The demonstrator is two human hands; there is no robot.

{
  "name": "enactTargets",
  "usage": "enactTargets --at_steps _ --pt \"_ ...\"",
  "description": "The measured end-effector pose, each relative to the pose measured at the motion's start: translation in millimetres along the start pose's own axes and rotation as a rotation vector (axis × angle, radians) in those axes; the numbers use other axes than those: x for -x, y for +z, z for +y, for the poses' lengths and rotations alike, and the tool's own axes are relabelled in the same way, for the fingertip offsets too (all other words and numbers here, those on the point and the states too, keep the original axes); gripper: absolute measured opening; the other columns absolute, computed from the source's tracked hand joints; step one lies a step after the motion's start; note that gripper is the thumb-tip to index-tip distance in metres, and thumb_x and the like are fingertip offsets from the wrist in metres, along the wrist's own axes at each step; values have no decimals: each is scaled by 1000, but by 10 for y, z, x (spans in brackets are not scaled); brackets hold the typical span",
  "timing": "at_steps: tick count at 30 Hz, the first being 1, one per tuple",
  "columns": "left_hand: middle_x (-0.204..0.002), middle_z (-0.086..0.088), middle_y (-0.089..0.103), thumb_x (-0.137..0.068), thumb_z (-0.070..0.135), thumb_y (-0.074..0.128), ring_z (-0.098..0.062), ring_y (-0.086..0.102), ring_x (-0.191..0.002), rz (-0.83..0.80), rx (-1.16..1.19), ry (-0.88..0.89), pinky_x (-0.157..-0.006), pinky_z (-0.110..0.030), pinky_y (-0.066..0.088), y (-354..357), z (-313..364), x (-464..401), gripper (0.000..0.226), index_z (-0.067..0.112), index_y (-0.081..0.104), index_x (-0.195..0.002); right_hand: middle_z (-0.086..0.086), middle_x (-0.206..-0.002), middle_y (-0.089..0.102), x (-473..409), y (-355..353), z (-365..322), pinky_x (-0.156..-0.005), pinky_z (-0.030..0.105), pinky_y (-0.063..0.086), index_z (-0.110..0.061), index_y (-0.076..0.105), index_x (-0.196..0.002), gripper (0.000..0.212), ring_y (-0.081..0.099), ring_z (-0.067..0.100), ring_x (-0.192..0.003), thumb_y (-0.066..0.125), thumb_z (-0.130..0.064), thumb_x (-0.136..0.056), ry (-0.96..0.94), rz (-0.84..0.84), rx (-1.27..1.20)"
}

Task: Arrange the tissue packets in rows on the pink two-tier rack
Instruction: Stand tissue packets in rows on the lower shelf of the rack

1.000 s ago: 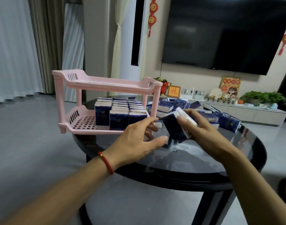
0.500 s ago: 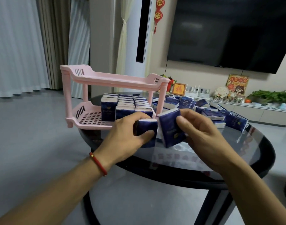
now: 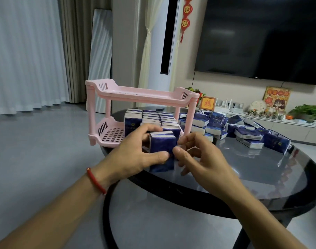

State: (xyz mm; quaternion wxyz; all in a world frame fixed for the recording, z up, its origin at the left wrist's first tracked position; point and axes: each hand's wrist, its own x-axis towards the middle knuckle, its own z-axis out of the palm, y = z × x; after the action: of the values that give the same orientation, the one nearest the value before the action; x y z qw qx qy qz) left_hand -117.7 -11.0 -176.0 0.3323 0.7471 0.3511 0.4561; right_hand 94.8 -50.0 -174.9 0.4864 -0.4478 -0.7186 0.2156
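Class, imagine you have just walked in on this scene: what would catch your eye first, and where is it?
First, the two hands at centre: the left hand and right hand hold dark blue tissue packets upright between them. Just behind stands the pink two-tier rack, its lower tier partly filled with rows of packets. To the right, a loose heap of packets sprawls over the round dark table.

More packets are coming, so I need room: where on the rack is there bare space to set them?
The pink two-tier rack has its lower tier's left end bare, between the left wall and the standing blue tissue packets. The top tier shows nothing on it. Loose packets crowd the black round table right of the rack.
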Motion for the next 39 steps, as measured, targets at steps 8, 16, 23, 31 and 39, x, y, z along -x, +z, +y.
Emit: enactTargets --at_steps 8,16,23,31,39 --pt "-112 9 69 -83 24 79 -7 68 -95 334 -299 23 -82 -25 57 -461 -88 44 49 28 54 -125 3 -134 45 -324 -122 17 -95 45 55 -21 40 -140 45 62 7 -101 59 -31 -101 150 178 306" --pt "-135 -2 58 -86 13 77 -23 62 -119 331 -503 -69 -101 -42 56 -582 -246 -279 56 26 49 -133 1 -116 61 -558 -19 181 -57 8 48 -18 53 -117 15 61 3 -87 57 -26 -104 154 193 204" --pt "-135 -3 58 -86 9 79 -8 64 -106 148 -356 -187 -93 -32 57 -664 -238 -436 63 31 51 -138 -3 -98 62 -555 18 187 -69 30 46 -15 49 -115 15 63 22 -92 48 -27 -107 165 120 259" --pt "-138 -4 63 -84 20 83 -25 62 -123 185 -626 -242 -108 -41 51 -585 -231 -381 75 22 45 -148 3 -107 64 -557 10 187 -85 46 52 -18 47 -111 8 64 26 -98 47 -25 -108 165 103 272" --pt "-125 0 71 -84 21 83 -21 66 -111 170 -609 -289 -105 -37 51 -606 -196 -450 63 24 57 -141 7 -110 62 -565 18 183 -85 52 53 -15 46 -114 13 65 29 -96 44 -26 -109 153 81 316"
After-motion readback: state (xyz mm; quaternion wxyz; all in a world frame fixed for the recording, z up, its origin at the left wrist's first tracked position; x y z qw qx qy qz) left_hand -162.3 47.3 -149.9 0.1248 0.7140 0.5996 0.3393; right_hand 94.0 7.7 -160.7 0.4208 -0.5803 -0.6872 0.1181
